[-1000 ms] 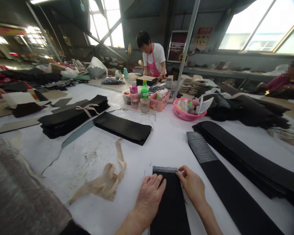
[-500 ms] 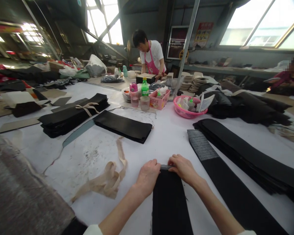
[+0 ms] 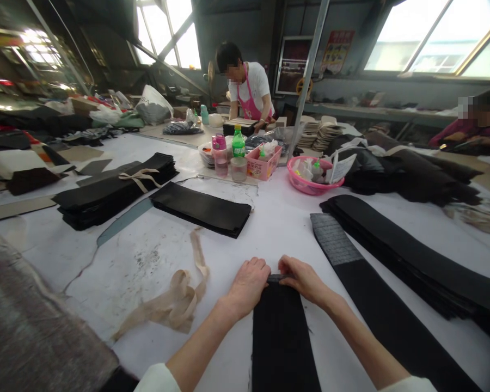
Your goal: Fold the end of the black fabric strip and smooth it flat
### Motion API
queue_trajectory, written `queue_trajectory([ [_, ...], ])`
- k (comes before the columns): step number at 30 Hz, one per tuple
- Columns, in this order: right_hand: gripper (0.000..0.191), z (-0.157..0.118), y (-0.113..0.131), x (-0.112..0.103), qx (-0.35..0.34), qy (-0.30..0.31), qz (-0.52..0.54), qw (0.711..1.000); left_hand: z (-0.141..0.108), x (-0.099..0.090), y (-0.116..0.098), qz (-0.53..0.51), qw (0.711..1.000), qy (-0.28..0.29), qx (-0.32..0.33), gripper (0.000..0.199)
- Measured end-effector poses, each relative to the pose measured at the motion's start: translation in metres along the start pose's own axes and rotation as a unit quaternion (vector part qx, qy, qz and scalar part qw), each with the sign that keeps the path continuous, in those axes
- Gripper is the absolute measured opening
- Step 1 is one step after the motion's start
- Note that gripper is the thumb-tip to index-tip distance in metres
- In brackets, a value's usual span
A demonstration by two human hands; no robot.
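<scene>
A long black strip [image 3: 283,337] lies on the white table, running toward me, with a narrow grey band folded over at its far end. My left hand [image 3: 251,284] grips the left corner of that end, fingers curled. At the right corner, my right hand [image 3: 301,276] pinches the edge between thumb and fingers. Right of the hands lies another black strip [image 3: 375,305] with a grey end, beside a stack of long black strips [image 3: 408,250]. A beige cloth ribbon [image 3: 175,305] lies crumpled to the left.
Black stacks [image 3: 200,207] lie ahead, one tied [image 3: 114,190]. Beyond are a green bottle [image 3: 238,142], a pink box [image 3: 263,164], a pink basin [image 3: 310,188] and a metal pole [image 3: 309,81]. A person in a pink apron [image 3: 248,100] works behind; another person [image 3: 469,130] is at right.
The view has shifted slightly. Both hands remain at the strip's far end; the left hand's fingers sit a little flatter over the corner, and less of the grey band shows.
</scene>
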State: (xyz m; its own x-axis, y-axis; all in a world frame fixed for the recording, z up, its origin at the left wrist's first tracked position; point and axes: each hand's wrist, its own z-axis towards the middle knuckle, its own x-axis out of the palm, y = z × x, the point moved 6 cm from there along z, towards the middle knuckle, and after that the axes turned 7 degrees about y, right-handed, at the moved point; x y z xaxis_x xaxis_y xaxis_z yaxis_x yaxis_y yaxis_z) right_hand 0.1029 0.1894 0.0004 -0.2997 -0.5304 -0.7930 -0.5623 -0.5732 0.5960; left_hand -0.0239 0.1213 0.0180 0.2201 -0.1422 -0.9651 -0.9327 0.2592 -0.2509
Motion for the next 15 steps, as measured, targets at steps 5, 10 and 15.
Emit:
queue_trajectory([
  [5,0.007,-0.01,0.005,0.005,-0.097,-0.044,-0.01,0.994,-0.004,0.004,-0.005,0.02,0.999,-0.033,0.011,0.011],
  [10,0.02,-0.02,0.011,0.009,-0.142,-0.074,-0.071,0.985,-0.01,0.013,-0.012,0.064,0.995,-0.062,0.032,0.009],
  [15,0.02,-0.028,0.016,0.011,-0.15,-0.096,-0.128,0.976,-0.014,0.022,-0.011,0.072,0.992,-0.093,0.043,0.019],
])
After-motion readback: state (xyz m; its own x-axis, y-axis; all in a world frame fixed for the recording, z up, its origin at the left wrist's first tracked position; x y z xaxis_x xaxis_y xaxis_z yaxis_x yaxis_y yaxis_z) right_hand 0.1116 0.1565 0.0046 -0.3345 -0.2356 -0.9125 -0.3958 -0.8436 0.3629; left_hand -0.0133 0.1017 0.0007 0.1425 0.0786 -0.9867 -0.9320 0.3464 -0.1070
